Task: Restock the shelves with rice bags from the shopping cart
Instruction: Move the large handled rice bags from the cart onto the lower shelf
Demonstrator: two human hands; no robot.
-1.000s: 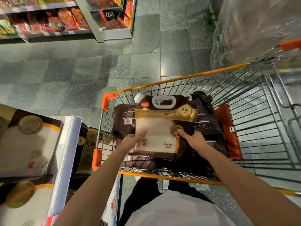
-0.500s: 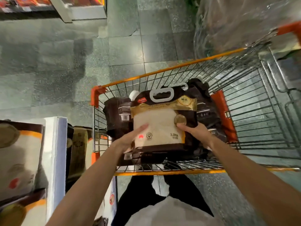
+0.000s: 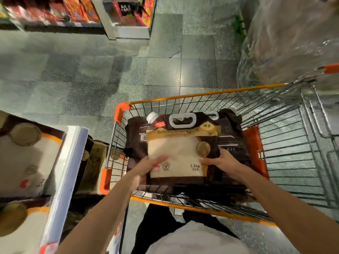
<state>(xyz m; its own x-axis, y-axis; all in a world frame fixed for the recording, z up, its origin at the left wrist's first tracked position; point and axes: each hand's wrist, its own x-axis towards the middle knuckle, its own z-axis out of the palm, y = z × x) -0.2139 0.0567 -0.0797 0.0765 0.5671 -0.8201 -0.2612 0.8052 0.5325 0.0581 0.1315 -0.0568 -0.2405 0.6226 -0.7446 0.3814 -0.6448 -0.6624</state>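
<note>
Left hand (image 3: pixel 149 166), right hand (image 3: pixel 221 162) gripping bag (image 3: pixel 179 153) at lower corners, thumbs on front; bag lying atop dark bags (image 3: pixel 135 142) inside cart (image 3: pixel 201 97).

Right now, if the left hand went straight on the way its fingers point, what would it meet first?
The rice bag: the left hand holds its lower left edge, fingers aimed across its pale front. Beyond, probably the dark bags behind; depth is unclear.
</note>
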